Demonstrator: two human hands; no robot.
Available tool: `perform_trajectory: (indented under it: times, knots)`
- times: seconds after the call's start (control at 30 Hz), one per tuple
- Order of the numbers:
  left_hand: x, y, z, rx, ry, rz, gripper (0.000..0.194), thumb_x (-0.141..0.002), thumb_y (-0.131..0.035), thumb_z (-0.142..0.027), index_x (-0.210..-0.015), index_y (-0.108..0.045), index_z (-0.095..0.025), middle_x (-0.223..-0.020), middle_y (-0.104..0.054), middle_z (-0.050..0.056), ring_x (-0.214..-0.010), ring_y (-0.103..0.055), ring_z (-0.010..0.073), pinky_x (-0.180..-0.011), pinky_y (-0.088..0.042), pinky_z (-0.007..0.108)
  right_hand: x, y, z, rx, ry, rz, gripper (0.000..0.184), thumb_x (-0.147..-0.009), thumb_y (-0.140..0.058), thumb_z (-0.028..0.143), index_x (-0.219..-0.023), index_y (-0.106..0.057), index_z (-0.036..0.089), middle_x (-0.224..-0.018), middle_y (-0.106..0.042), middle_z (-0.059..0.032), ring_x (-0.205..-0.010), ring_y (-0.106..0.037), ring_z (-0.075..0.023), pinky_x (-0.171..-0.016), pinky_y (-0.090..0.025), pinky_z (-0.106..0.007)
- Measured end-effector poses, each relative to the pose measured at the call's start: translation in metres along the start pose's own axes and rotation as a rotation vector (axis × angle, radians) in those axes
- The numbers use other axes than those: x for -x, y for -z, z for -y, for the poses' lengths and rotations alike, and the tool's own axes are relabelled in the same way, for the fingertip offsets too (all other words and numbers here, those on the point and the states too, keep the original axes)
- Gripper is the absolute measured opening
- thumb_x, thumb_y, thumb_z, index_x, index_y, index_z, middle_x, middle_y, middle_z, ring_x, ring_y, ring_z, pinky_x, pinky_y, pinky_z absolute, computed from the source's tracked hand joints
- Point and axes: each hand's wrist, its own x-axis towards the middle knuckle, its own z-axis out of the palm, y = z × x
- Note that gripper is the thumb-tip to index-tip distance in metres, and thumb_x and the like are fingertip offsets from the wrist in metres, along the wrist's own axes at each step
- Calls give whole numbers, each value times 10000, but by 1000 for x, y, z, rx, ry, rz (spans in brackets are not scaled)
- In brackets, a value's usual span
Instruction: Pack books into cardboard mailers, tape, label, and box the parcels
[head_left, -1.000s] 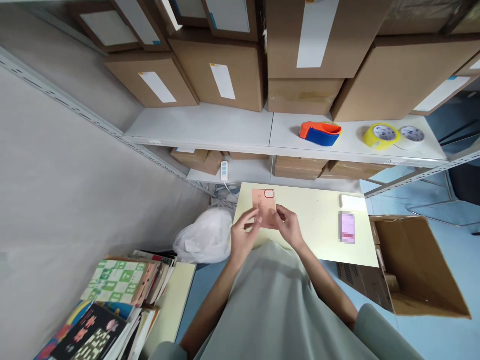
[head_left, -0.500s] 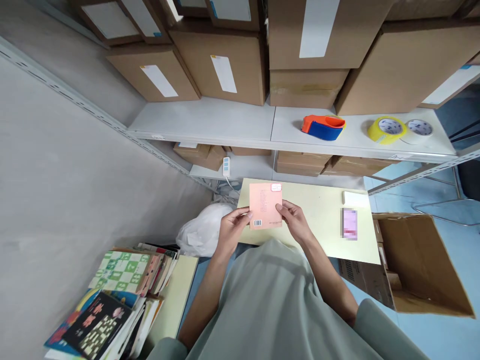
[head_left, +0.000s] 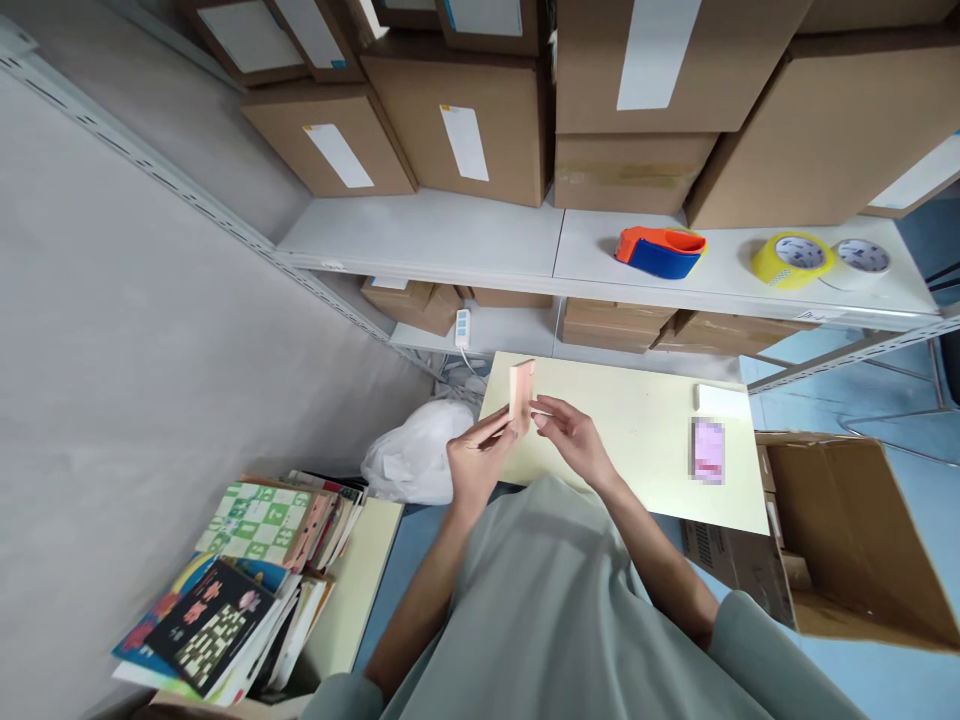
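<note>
My left hand [head_left: 477, 458] grips a thin salmon-pink booklet [head_left: 520, 395] by its lower edge, turned nearly edge-on to me and held above the near left corner of a pale yellow table [head_left: 637, 440]. My right hand [head_left: 564, 438] is just right of the booklet, fingers curled with their tips at its edge; whether they pinch it is unclear.
On the table lie a pink card [head_left: 707, 450] and a white block [head_left: 721, 399]. An open cardboard box [head_left: 855, 540] sits on the floor at right. A stack of books [head_left: 240, 580] and a white plastic bag [head_left: 412, 455] are at left. Shelves hold cartons, a tape dispenser [head_left: 661, 251] and tape rolls [head_left: 795, 258].
The booklet, held flat with its back cover facing me half a second ago, has been turned edge-on. My right hand has slipped from its side to its edge.
</note>
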Motion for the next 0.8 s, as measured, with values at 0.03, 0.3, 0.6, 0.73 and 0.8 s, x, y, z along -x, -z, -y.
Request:
perform_trajectory:
  times: [0.03, 0.3, 0.6, 0.73, 0.8]
  knots:
    - [4, -3, 0, -27, -31, 29, 274, -884, -854, -445, -1087, -918, -274, -1214, -861, 53, -1115, -841, 319, -1017, -714, 480, 3, -6, 1, -13, 16, 33, 637, -865, -888, 664, -1350, -785, 263, -1445, -770, -124, -1279, -764, -332, -1064, -639, -472]
    - [7, -6, 8, 40, 116, 216, 443, -855, -895, -486, -1217, -876, -232, -1233, -857, 93, -1036, -840, 302, -938, -710, 451, 3, 1, -1, -55, 26, -14, 545, -875, -847, 718, -1102, -882, 225, -907, -818, -25, -790, -725, -221, -784, -649, -374]
    - [-33, 33, 10, 157, 237, 265, 636, -743, -967, -555, -1238, -836, -177, -1053, -855, 119, -953, -787, 256, -850, -621, 349, 7, 19, 14, -170, -68, 7, 531, -817, -927, 659, -1141, -883, 241, -1038, -862, -53, -878, -762, -233, -835, -642, -383]
    - [-31, 32, 6, 163, 205, 268, 525, -752, -953, -510, -1148, -856, -180, -1011, -838, 94, -903, -752, 225, -823, -600, 325, 5, 18, 14, -158, -59, -24, 503, -790, -961, 613, -1124, -865, 249, -1065, -842, -42, -865, -745, -206, -795, -637, -346]
    - [-30, 33, 3, 149, 162, 274, 475, -788, -926, -484, -1153, -847, -191, -1004, -830, 81, -889, -737, 211, -809, -584, 310, 4, 18, 13, -139, -40, -41, 507, -782, -971, 597, -1135, -842, 257, -1090, -826, -39, -827, -726, -183, -744, -623, -318]
